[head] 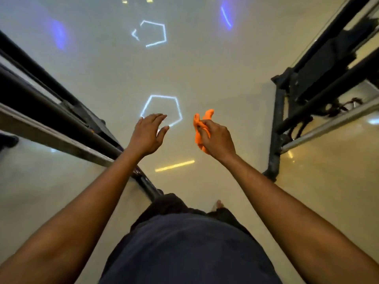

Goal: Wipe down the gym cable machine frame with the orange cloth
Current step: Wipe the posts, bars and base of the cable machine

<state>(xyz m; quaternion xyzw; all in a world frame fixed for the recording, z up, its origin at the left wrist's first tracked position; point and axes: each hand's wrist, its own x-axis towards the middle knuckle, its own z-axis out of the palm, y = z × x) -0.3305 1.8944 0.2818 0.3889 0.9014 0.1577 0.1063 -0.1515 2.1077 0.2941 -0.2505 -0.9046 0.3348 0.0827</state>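
Your right hand (217, 138) is curled tight around the orange cloth (202, 128), bunched up with one end poking out toward 12 o'clock and the rest hanging under your fist. Your left hand (147, 134) is held out flat-ish with fingers relaxed, holding nothing, just beside the cloth at its 9 o'clock. Neither hand touches the cable machine frame: one dark section (276, 128) stands at 3 o'clock, well apart from the cloth, and more dark rails (61, 119) run along at 9 o'clock. Glossy floor (205, 68) below shows pentagon light reflections (pretty shiny).
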